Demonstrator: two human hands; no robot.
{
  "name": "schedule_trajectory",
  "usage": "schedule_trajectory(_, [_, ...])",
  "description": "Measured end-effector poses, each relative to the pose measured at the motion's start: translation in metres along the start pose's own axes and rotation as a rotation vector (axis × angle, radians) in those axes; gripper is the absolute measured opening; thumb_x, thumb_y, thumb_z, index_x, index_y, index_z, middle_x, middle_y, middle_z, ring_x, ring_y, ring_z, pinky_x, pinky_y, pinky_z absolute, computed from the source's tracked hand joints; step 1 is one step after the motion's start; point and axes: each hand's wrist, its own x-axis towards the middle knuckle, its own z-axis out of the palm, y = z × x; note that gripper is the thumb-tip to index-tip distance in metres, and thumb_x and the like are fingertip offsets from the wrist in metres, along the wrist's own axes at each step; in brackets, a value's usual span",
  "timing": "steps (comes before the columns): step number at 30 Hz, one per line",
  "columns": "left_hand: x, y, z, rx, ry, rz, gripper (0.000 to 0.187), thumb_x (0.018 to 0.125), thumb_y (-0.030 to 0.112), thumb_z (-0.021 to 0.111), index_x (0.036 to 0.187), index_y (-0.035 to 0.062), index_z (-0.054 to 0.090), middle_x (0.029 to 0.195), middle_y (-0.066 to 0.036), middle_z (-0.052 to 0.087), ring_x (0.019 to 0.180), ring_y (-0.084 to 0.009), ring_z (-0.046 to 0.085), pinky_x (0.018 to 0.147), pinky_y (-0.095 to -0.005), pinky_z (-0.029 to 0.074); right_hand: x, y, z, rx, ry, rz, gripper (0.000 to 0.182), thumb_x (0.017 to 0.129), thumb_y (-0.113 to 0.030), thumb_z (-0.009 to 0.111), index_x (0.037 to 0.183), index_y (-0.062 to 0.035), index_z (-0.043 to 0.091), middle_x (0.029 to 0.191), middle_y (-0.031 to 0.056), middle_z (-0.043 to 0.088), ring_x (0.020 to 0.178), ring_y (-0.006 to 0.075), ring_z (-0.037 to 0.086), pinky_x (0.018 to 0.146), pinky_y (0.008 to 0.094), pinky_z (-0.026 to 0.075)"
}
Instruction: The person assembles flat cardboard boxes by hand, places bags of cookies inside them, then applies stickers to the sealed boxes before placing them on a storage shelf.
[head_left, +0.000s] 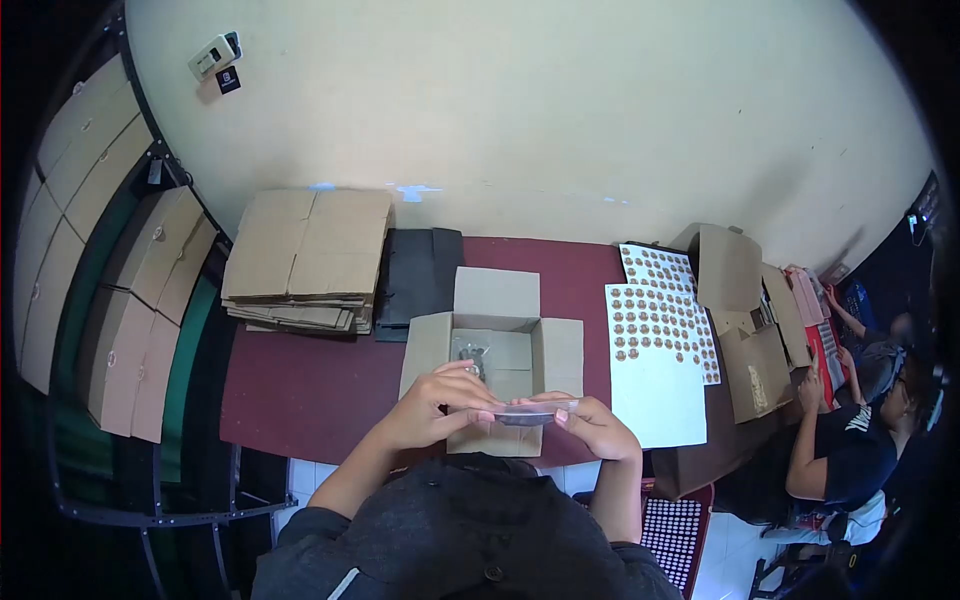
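In front of my chest I hold a small clear plastic bag [527, 419] with something dark inside; its contents are too small to name. The fingers of my left hand [435, 405] pinch the bag's left end. My right hand [603, 428] grips the opposite end between thumb and fingers. Just beyond and below both hands is a cardboard box [562, 350] with its flaps folded outward. Another clear plastic bag [472, 350] with dark contents lies inside the box, at its left, partly hidden by my left hand.
Flattened cardboard boxes [308, 245] and black folded sheets [420, 275] lie left on the maroon table [310, 385]. White sticker sheets [655, 395] with round brown stickers are on the right. Shelved boxes [125, 365] stand far left; another person [845, 450] works far right beside open cartons [755, 375].
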Motion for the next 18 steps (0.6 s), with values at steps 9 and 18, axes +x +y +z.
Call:
schedule_trajectory(9, [0.007, -0.024, 0.010, -0.501, 0.222, -0.148, 0.015, 0.087, 0.008, 0.062, 0.095, -0.0030, 0.068, 0.088, -0.009, 0.065, 0.072, -0.0099, 0.055, 0.068, -0.0229, 0.045, 0.008, 0.091, 0.007, 0.267, -0.134, 0.135, 0.084, 0.072, -0.031, 0.078, 0.138, -0.0023, 0.035, 0.133, 0.0118, 0.044, 0.118, 0.0191, 0.043, 0.102, 0.0350, 0.033])
schedule_trajectory(18, [0.019, -0.075, 0.022, -0.837, 0.424, -0.334, 0.027, 0.092, 0.019, 0.056, 0.109, -0.0023, 0.059, 0.089, -0.006, 0.062, 0.078, -0.0113, 0.058, 0.072, -0.0267, 0.049, 0.025, 0.099, 0.012, 0.672, 0.007, -0.097, 0.104, 0.072, -0.010, 0.076, 0.147, -0.0071, 0.004, 0.143, 0.0126, 0.029, 0.131, 0.0217, 0.032, 0.105, 0.0338, 0.029])
